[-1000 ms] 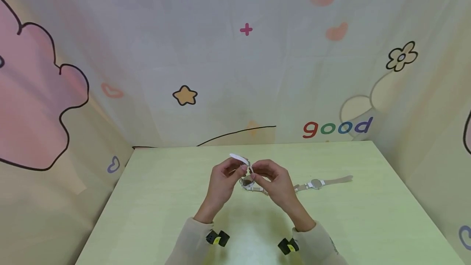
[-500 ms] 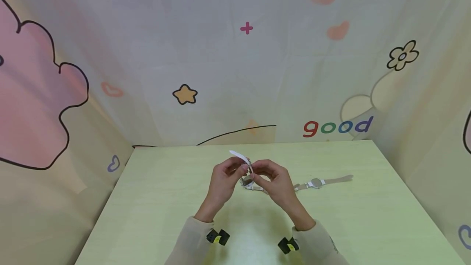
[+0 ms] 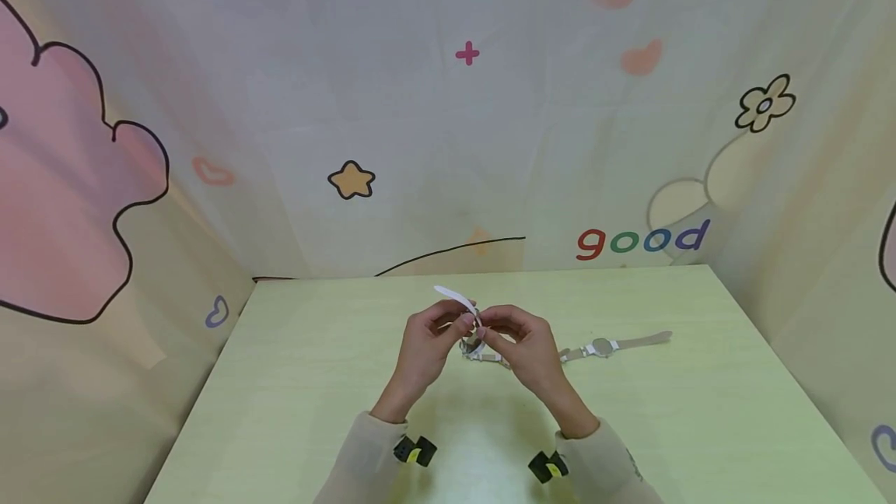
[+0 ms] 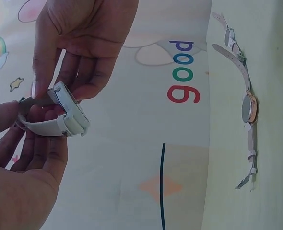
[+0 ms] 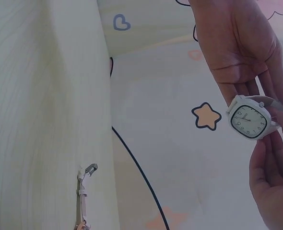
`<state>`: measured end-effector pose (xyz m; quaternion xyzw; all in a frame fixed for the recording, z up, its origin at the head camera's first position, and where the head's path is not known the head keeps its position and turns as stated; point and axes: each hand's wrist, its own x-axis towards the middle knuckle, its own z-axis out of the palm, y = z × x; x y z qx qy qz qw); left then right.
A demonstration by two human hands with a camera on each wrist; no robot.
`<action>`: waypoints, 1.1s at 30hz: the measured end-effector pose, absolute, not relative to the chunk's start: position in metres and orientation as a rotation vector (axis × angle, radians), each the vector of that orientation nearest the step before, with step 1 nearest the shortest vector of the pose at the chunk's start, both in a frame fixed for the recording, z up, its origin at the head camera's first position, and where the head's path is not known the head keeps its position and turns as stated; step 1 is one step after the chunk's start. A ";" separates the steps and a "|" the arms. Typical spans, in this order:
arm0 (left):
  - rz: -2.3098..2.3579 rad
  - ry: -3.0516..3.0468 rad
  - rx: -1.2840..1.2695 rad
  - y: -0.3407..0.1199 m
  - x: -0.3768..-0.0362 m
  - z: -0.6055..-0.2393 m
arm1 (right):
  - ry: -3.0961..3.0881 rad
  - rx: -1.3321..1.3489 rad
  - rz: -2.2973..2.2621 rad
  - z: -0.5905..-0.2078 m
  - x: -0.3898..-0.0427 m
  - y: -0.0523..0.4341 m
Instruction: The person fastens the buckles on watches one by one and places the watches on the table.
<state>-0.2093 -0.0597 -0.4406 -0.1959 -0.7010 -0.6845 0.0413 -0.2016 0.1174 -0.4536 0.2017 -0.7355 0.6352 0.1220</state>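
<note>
Pinching white watch [image 3: 473, 337] between both hands.

Backdrop cloth [image 3: 448, 138]: word "good" [image 3: 642, 243], letters red, green, blue, purple.

It looked like a small staged booth rather than a lived-in room: a pale green counter [image 3: 315, 379] was boxed in on three sides by a cartoon-printed cloth backdrop [image 3: 392, 115] with hearts, a star and the word "good" [image 3: 642, 243].
</note>
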 end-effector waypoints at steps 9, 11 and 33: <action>-2.050 -2.140 -0.619 -0.058 -0.208 -0.439 | -2.146 0.602 1.848 -0.453 -0.200 0.119; -2.034 -2.144 -0.613 -0.058 -0.208 -0.440 | -2.160 0.587 1.825 -0.453 -0.199 0.120; -1.826 -2.162 -0.714 -0.057 -0.206 -0.442 | -2.233 0.539 1.930 -0.439 -0.198 0.124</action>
